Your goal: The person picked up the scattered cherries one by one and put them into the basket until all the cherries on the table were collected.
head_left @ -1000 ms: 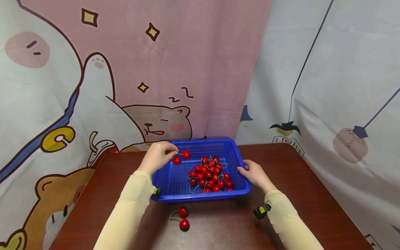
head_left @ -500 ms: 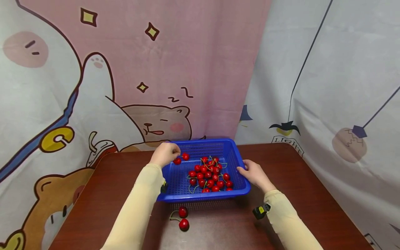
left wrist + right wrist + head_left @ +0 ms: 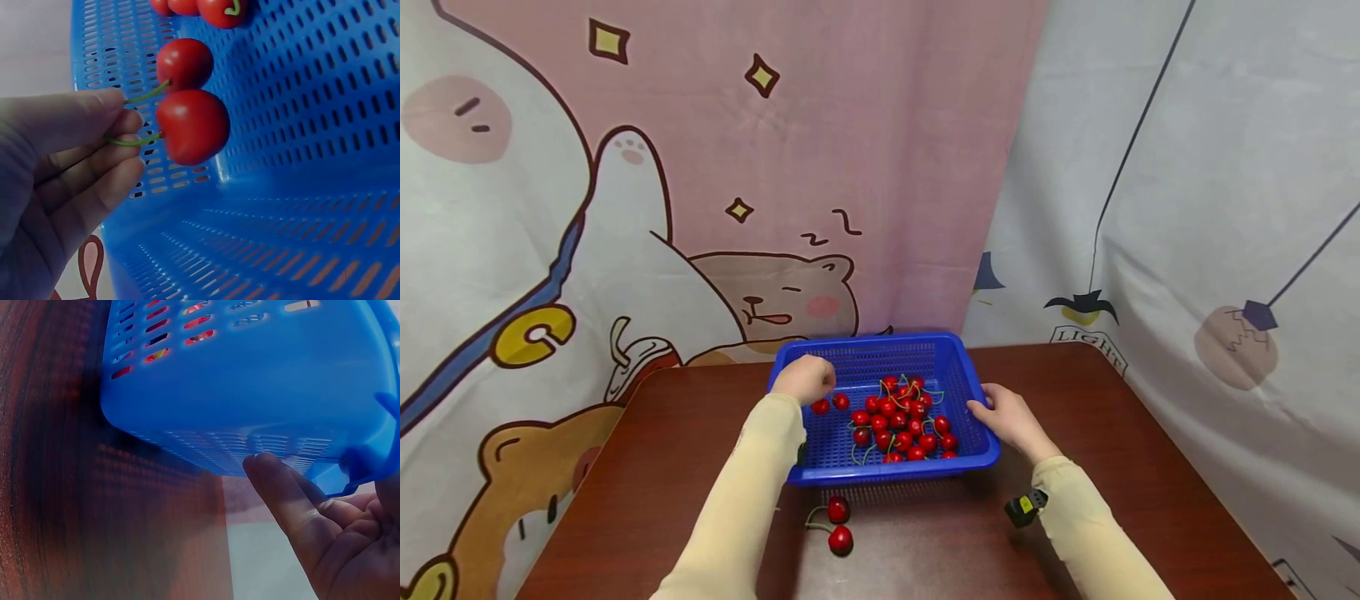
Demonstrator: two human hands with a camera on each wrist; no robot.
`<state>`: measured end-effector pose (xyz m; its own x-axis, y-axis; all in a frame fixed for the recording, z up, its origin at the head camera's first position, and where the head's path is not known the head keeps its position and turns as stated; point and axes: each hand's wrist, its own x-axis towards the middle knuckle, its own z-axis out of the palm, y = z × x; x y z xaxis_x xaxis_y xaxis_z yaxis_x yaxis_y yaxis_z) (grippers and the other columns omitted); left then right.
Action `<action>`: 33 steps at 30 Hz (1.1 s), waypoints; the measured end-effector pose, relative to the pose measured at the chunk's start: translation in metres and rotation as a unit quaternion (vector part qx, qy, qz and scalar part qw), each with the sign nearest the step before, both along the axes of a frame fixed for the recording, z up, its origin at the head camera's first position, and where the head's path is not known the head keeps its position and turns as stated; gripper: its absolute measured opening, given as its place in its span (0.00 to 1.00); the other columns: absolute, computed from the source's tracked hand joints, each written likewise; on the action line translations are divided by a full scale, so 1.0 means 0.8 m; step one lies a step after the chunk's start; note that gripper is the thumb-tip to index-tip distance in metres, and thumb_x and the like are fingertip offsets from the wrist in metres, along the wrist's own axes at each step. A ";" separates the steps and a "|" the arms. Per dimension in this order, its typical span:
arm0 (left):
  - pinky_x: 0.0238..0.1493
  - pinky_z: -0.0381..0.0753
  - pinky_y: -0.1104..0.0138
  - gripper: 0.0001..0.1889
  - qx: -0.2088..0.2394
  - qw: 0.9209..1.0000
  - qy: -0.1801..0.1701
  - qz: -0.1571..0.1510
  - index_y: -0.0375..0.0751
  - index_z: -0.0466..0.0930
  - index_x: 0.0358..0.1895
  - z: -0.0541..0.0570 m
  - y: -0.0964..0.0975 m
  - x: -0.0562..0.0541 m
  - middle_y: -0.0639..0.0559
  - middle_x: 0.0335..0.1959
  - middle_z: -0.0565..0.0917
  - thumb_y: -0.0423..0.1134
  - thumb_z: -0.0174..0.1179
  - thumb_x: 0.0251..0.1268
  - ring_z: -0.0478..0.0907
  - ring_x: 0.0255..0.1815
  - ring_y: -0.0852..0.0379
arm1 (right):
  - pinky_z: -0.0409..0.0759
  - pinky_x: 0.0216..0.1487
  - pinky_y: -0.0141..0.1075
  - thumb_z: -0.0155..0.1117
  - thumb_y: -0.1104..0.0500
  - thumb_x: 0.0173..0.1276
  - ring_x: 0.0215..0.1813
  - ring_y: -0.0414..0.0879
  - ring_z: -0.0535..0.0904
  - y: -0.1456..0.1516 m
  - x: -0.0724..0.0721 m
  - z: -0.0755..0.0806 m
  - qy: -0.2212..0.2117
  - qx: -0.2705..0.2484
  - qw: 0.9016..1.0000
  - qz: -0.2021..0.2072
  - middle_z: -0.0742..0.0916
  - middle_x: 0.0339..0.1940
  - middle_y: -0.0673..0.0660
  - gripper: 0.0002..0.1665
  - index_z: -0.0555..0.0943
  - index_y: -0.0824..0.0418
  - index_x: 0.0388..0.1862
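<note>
Over the left part of a blue plastic basket (image 3: 887,473), my left hand (image 3: 806,380) pinches the green stems of two red cherries between thumb and fingers. In the left wrist view the two cherries (image 3: 194,128) dangle side by side from my fingertips, inside the basket walls. My right hand (image 3: 1011,419) holds the basket's right rim, thumb over the top. From the right wrist view, the fingers (image 3: 281,494) lie against the outside wall beneath the rim. A heap of stemmed cherries (image 3: 898,421) covers the right half of the basket floor.
Two more cherries (image 3: 840,540) with stems lie on the brown wooden table (image 3: 662,467) in front of the basket. A cartoon-printed curtain (image 3: 910,183) hangs behind and beside the table.
My left hand has moved right and down, lowering the two cherries further into the basket. The right hand stays on the rim, and the heap looks unchanged.
</note>
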<state>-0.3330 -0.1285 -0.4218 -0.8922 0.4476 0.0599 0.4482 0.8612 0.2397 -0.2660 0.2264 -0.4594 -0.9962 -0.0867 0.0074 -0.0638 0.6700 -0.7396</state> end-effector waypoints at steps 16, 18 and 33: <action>0.30 0.78 0.64 0.06 -0.004 0.998 -0.061 0.028 0.43 0.86 0.22 -0.017 0.001 0.007 0.59 0.21 0.79 0.30 0.67 0.53 0.73 0.24 0.59 | 0.85 0.41 0.48 0.61 0.57 0.72 0.41 0.57 0.86 -0.002 0.003 0.000 0.004 -0.001 1.000 0.001 0.84 0.49 0.71 0.30 0.70 0.77 0.63; 0.28 0.76 0.65 0.08 -0.006 0.998 -0.063 0.030 0.44 0.85 0.21 -0.017 0.001 0.007 0.59 0.20 0.79 0.29 0.67 0.53 0.72 0.24 0.60 | 0.85 0.41 0.48 0.61 0.57 0.72 0.41 0.57 0.86 -0.002 0.003 0.000 0.004 0.000 1.000 -0.001 0.84 0.49 0.71 0.30 0.70 0.77 0.63; 0.43 0.82 0.57 0.08 -0.021 0.994 -0.091 0.052 0.41 0.87 0.35 -0.006 -0.005 0.012 0.52 0.33 0.85 0.38 0.73 0.54 0.79 0.34 0.55 | 0.86 0.39 0.47 0.62 0.57 0.71 0.38 0.55 0.86 -0.001 0.003 -0.001 0.011 -0.002 1.000 -0.003 0.85 0.47 0.70 0.29 0.71 0.77 0.62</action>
